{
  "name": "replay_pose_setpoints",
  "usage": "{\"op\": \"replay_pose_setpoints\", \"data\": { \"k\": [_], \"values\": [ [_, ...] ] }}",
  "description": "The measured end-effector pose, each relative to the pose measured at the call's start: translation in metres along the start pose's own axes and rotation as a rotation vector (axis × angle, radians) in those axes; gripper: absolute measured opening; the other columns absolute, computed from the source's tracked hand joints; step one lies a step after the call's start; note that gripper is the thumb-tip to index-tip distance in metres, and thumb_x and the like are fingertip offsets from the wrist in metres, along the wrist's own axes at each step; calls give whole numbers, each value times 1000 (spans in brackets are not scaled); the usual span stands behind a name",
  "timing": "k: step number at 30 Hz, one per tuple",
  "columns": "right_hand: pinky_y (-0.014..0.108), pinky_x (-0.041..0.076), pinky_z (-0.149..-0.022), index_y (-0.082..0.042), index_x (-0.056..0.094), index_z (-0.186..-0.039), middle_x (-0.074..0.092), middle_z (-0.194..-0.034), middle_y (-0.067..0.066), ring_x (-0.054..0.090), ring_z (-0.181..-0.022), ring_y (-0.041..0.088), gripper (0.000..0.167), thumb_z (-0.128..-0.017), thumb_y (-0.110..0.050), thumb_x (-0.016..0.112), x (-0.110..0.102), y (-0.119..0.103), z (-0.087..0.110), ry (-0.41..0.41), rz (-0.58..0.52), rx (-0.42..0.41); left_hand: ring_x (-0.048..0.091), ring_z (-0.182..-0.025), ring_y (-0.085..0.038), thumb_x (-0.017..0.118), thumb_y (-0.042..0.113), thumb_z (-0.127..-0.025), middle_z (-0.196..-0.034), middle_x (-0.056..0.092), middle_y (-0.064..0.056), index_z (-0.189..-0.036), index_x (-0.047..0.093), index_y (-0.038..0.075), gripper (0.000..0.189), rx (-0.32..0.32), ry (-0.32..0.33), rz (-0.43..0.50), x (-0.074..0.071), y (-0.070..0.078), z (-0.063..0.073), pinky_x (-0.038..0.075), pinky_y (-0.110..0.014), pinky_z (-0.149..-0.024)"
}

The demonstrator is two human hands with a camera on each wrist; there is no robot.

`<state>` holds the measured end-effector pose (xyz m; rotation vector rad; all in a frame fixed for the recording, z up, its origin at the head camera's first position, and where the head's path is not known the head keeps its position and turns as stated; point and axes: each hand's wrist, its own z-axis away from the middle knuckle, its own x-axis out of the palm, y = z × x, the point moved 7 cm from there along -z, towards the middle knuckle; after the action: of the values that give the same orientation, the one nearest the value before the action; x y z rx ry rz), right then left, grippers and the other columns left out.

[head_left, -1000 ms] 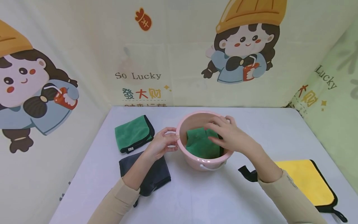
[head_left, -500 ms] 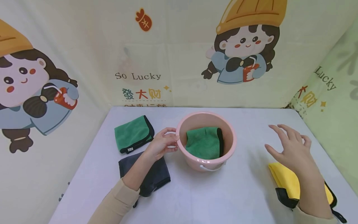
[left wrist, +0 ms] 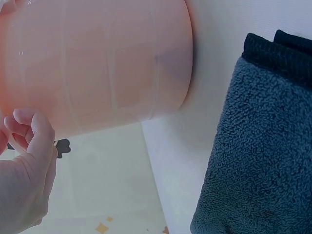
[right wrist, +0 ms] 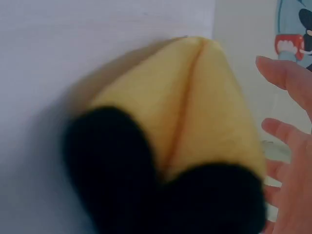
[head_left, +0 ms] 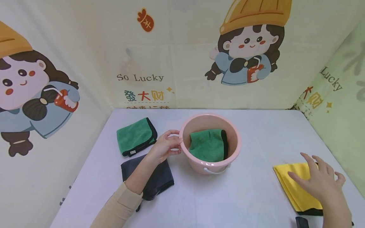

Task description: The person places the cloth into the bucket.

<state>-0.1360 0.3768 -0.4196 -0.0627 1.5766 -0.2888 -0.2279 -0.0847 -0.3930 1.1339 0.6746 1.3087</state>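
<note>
A pink bucket with a white handle stands mid-table. My left hand pinches its left rim between thumb and fingers. Inside lies a folded green towel with a black edge. Over at the right, my right hand hovers above a folded yellow towel with black trim, fingers spread and holding nothing. The right wrist view shows the folded layers of that yellow towel close up, beside the fingers. From the left wrist, the bucket's wall fills the upper left.
Another green towel lies folded at the back left. In front of it a dark blue towel lies partly under my left forearm. A small black strip shows at the front right. Printed cloth walls surround the white table.
My right hand has left the bucket and moved right and toward me, over the yellow towel. The green towel stays in the bucket. My left hand has kept its hold.
</note>
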Motion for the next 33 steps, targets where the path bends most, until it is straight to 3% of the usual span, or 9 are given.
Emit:
{"op": "replay_pose_setpoints", "data": {
  "k": [10,19,29,33],
  "values": [
    [75,11,-78,-5,12,-142,14,-124,38,18,-106,58,98,-78,-71,46,41,16,8,-194,16,87,60,-75,-17,59,10,-88,-119,51,-23,-125,44,11,40,-10,11,-10,-1,-2,-2,53,-31,-71],
    [75,9,-80,3,9,-139,15,-119,41,20,-99,62,109,-73,-77,44,54,19,6,-372,13,120,60,-74,-16,58,11,-88,-120,49,-26,-125,43,11,41,-9,4,-8,-1,-2,-3,53,-29,-68],
    [70,15,-79,8,22,-130,24,-112,41,24,-97,58,107,-70,-78,48,59,16,0,-362,38,83,60,-73,-16,58,11,-88,-120,50,-26,-125,43,11,40,-6,3,-10,-1,0,-2,53,-29,-68],
    [68,17,-79,8,24,-127,26,-111,39,26,-96,57,99,-75,-72,48,59,15,-1,-333,62,63,61,-74,-16,59,11,-88,-118,51,-25,-124,44,11,39,-3,8,-16,-1,0,-1,54,-32,-71]
  ]
}}
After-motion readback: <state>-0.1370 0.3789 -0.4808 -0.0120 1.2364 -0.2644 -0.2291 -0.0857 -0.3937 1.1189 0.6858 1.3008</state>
